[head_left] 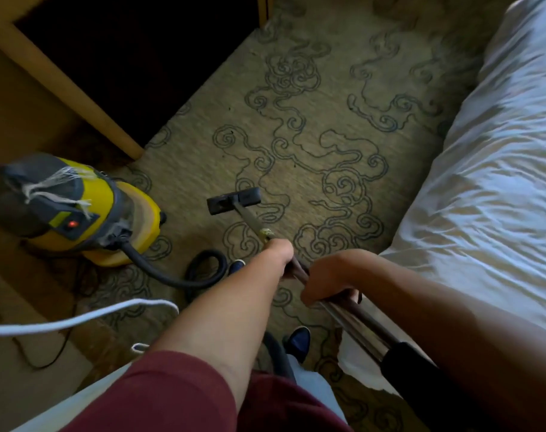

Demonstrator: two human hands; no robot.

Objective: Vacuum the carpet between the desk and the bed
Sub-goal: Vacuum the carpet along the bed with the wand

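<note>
Both hands hold the metal vacuum wand (348,318). My left hand (281,252) grips it further down, my right hand (326,283) wraps it higher up near the black hose cuff (402,361). The wand runs forward to a black floor head (234,200) lying flat on the patterned olive carpet (321,126). The yellow and grey canister vacuum (78,213) stands at the left, its red switch lit, with a black hose (178,275) curling from it across the carpet. The wooden desk (69,85) is at the upper left, the bed with white sheets (490,169) on the right.
A white cord (78,319) hangs across the lower left, and thin black cables (31,353) lie on the floor by the canister. My dark shoes (298,341) stand on the carpet below the wand. The dark desk opening (147,48) faces the carpet.
</note>
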